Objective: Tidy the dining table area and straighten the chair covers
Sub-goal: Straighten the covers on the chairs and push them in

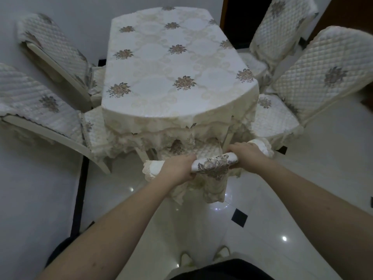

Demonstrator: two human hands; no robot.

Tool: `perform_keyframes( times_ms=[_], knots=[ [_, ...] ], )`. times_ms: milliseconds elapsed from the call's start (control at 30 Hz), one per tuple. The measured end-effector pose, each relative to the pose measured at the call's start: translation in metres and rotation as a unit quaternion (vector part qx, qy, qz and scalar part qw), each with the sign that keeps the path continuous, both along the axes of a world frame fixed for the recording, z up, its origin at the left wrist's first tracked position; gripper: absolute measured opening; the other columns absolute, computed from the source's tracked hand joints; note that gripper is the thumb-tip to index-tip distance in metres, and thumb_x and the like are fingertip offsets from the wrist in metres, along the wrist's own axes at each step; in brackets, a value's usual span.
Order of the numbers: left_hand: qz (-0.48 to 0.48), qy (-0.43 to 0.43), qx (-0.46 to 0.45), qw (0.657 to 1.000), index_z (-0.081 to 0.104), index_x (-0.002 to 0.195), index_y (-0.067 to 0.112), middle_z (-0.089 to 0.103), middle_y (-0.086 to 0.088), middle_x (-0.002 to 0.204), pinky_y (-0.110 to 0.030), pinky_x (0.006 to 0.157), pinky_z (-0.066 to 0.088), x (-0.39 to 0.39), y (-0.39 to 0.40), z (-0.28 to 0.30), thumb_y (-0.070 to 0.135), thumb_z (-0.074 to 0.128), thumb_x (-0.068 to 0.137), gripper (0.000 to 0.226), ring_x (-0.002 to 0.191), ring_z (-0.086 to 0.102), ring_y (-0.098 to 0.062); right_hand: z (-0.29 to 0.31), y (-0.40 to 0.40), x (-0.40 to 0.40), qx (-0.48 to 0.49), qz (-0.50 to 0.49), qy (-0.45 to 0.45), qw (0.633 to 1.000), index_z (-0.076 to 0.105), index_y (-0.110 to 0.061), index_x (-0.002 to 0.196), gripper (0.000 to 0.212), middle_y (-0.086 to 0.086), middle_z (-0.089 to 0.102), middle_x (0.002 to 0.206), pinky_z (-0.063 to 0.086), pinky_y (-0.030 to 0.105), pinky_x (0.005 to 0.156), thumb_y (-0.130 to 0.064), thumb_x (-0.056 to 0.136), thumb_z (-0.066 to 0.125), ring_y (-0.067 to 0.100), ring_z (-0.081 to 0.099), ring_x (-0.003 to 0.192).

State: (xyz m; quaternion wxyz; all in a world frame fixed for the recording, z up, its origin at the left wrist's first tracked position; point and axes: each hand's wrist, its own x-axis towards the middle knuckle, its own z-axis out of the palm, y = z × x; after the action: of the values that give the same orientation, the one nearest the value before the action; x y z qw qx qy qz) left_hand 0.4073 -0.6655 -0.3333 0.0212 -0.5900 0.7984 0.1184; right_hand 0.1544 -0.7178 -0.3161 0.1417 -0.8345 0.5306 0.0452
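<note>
While both arms reach forward, left hand (177, 168) clenched over left part of chair cover (214, 165) on near chair's top edge; right hand (245, 155) clenched over right part. Fingers curl out of sight behind cover. Chair seat mostly hidden under tablecloth (167, 63). Lace of cover hangs between hands. Other covered chairs flank table, left and right.
</note>
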Motion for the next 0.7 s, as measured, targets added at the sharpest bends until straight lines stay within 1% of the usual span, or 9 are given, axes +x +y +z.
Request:
perform_keyframes(
  times_ms=[167,233,300,400,467,500,567,600,700],
  knots=[
    [0.009,0.017,0.009,1.0,0.052,0.109,0.028,0.064,0.005,0.099,-0.03,0.063,0.037,0.002,0.002,0.002,0.044,0.066,0.077,0.038,0.089,0.061,-0.021,0.001,0.002,0.001,-0.006,-0.009,-0.001,1.0,0.059,-0.034,0.109,0.047,-0.007,0.058,0.107,0.034,0.035,0.086,-0.048,0.069,0.079,0.019,0.054,0.102],
    [0.011,0.028,0.013,0.999,0.05,0.114,0.033,0.063,0.009,0.103,-0.029,0.064,0.039,0.002,0.003,0.004,0.05,0.066,0.075,0.045,0.09,0.061,-0.017,0.001,0.004,0.001,-0.013,-0.013,-0.013,1.0,0.06,-0.033,0.111,0.05,-0.006,0.059,0.11,0.034,0.036,0.088,-0.047,0.068,0.08,0.02,0.053,0.105],
    [0.012,0.059,0.035,0.998,0.048,0.122,0.039,0.061,0.012,0.109,-0.029,0.068,0.043,0.004,0.006,0.006,0.058,0.068,0.069,0.059,0.094,0.06,-0.014,-0.002,0.011,-0.001,-0.028,-0.024,-0.043,0.998,0.059,-0.029,0.115,0.053,-0.004,0.058,0.117,0.033,0.037,0.093,-0.043,0.069,0.08,0.02,0.051,0.11],
    [0.006,0.083,0.052,0.995,0.042,0.131,0.041,0.058,0.01,0.117,-0.033,0.08,0.049,0.006,0.011,0.012,0.072,0.062,0.066,0.075,0.1,0.058,-0.013,-0.007,0.032,-0.008,-0.067,-0.039,-0.085,0.993,0.051,-0.025,0.127,0.059,-0.002,0.05,0.133,0.026,0.039,0.106,-0.037,0.075,0.076,0.022,0.043,0.126],
    [0.004,0.068,0.049,0.996,0.039,0.135,0.041,0.056,0.007,0.122,-0.035,0.085,0.047,0.004,0.015,0.017,0.082,0.049,0.068,0.079,0.105,0.056,-0.014,-0.011,0.046,-0.022,-0.079,-0.041,-0.092,0.992,0.04,-0.024,0.139,0.068,-0.002,0.039,0.146,0.018,0.041,0.113,-0.036,0.08,0.071,0.021,0.031,0.138],
    [0.005,0.06,0.047,0.997,0.037,0.137,0.04,0.055,0.006,0.127,-0.035,0.087,0.046,-0.001,0.016,0.02,0.083,0.043,0.071,0.08,0.11,0.055,-0.016,-0.012,0.051,-0.032,-0.077,-0.041,-0.085,0.993,0.033,-0.024,0.144,0.072,-0.003,0.031,0.151,0.014,0.04,0.115,-0.037,0.082,0.068,0.019,0.024,0.141],
    [-0.003,0.056,0.025,0.998,0.033,0.143,0.035,0.05,0.003,0.137,-0.037,0.094,0.044,-0.02,0.015,0.026,0.079,0.037,0.079,0.078,0.12,0.051,-0.019,-0.011,0.056,-0.057,-0.078,-0.042,-0.066,0.994,0.021,-0.028,0.149,0.075,-0.007,0.02,0.157,0.008,0.038,0.116,-0.041,0.087,0.061,0.014,0.016,0.144],
    [-0.015,0.058,0.003,0.998,0.029,0.146,0.033,0.049,0.002,0.14,-0.038,0.096,0.043,-0.035,0.015,0.027,0.078,0.035,0.082,0.078,0.123,0.048,-0.02,-0.011,0.058,-0.07,-0.088,-0.045,-0.058,0.993,0.02,-0.029,0.149,0.074,-0.008,0.019,0.157,0.006,0.036,0.116,-0.043,0.088,0.058,0.013,0.014,0.144],
    [-0.04,0.07,-0.056,0.995,0.026,0.147,0.031,0.047,0.002,0.139,-0.04,0.101,0.039,-0.101,0.015,0.03,0.076,0.029,0.082,0.079,0.127,0.045,-0.02,-0.006,0.072,-0.114,-0.122,-0.096,-0.067,0.986,0.023,-0.026,0.149,0.068,-0.005,0.025,0.156,0.01,0.033,0.115,-0.051,0.092,0.049,0.013,0.018,0.144]
  ],
)
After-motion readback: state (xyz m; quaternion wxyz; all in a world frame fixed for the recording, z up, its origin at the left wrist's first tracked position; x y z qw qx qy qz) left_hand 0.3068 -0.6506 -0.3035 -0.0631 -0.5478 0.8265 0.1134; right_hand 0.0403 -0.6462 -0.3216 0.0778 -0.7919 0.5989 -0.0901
